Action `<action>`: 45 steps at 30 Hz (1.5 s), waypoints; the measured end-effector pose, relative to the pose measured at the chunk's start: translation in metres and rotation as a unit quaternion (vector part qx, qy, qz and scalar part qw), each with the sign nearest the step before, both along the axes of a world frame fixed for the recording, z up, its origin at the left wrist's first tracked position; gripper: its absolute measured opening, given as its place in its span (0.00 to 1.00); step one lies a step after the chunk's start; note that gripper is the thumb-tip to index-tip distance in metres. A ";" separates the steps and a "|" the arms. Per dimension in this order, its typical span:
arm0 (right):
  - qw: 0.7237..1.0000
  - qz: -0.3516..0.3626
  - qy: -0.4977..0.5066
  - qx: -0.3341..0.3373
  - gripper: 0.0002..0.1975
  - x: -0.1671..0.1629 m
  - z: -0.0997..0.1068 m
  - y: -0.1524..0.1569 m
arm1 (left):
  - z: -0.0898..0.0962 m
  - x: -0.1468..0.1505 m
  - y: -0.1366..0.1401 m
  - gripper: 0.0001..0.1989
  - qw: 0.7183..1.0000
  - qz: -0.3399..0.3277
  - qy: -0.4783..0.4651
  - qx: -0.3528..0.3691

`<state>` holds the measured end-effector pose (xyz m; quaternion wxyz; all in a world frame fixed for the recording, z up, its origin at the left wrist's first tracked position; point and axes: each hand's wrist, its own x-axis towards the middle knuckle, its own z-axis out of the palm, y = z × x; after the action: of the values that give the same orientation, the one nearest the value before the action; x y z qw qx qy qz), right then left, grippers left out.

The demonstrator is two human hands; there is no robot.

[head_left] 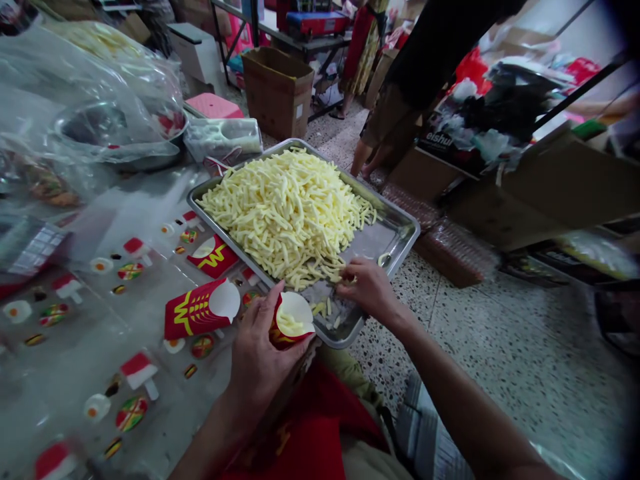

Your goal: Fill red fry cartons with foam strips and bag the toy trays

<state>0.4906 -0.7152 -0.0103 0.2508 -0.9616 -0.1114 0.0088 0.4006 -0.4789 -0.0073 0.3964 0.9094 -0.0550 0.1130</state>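
A shallow metal tray [373, 241], smooth and rectangular with rounded corners and a raised rim, is heaped with pale yellow sticks [290, 207]. The sticks are slender, slightly curved and matte, and are piled into a loose mound over much of the tray, while bare grey metal is exposed towards its right side. A few loose pieces are scattered at the tray's near corner.

Just beside that near corner, a small carton [301, 308] is held upright but tilted by the left hand [265, 327], with the fingers and thumb wrapped around its sides. The carton is red and yellow outside, with a curved white back flap, and some pale sticks are contained in it. Over the tray's near part, the edge of the mound is touched by the right hand [363, 287], its fingers bent and drawn narrowly together; whether any sticks are gripped cannot be told.

To the left of the tray, a set of nested red cartons [193, 312] with zigzag yellow markings is laid on its side, and another flat red carton [216, 257] is placed against the tray's edge. The table [55, 357] there is covered in glossy plastic printed with food motifs. Farther left of the tray, a round metal bowl [173, 155] is partly covered by a crinkled clear plastic bag [95, 80]. Beyond the tray, a brown cardboard box [277, 97] is set on the speckled floor [465, 327].
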 end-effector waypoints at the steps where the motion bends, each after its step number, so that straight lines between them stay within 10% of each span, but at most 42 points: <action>1: 0.997 -0.019 -0.001 0.072 0.03 -0.003 0.002 -0.006 | 0.001 -0.001 -0.001 0.40 1.000 -0.008 0.001 -0.001; 6: 0.909 -0.114 0.120 0.381 0.10 -0.010 0.015 -0.022 | 0.010 -0.002 -0.011 0.40 0.999 -0.021 0.031 0.012; 10: 0.842 -0.136 0.258 0.453 0.13 -0.010 0.023 -0.022 | 0.024 0.010 -0.021 0.38 0.996 -0.035 0.054 0.057; 13: 0.845 -0.101 0.277 0.446 0.14 -0.007 0.027 -0.021 | 0.033 0.030 -0.025 0.38 0.994 -0.035 0.030 0.098; 19: 0.983 0.087 0.121 0.103 0.06 -0.003 0.058 -0.004 | 0.042 0.070 -0.036 0.36 0.967 -0.164 -0.003 0.196; 22: 0.986 0.120 0.023 -0.117 0.05 -0.005 0.076 0.014 | 0.038 0.077 -0.046 0.31 0.965 -0.198 0.031 0.166; 26: 0.975 0.113 0.002 -0.191 0.09 -0.013 0.087 0.023 | 0.026 0.078 -0.058 0.34 0.980 -0.174 0.077 0.053; 35: 0.993 -0.068 0.010 0.095 0.07 -0.027 0.079 0.022 | 0.020 0.063 -0.068 0.34 0.996 -0.083 -0.032 -0.007; 45: 0.916 0.179 0.094 0.347 0.03 -0.005 0.079 0.114 | 0.019 0.023 0.041 0.43 0.991 0.048 -0.053 -0.116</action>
<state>0.4859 -0.6012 0.0682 0.5722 -0.7728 -0.2538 0.1046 0.4236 -0.4382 0.0118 0.4903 0.8513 -0.0193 0.1858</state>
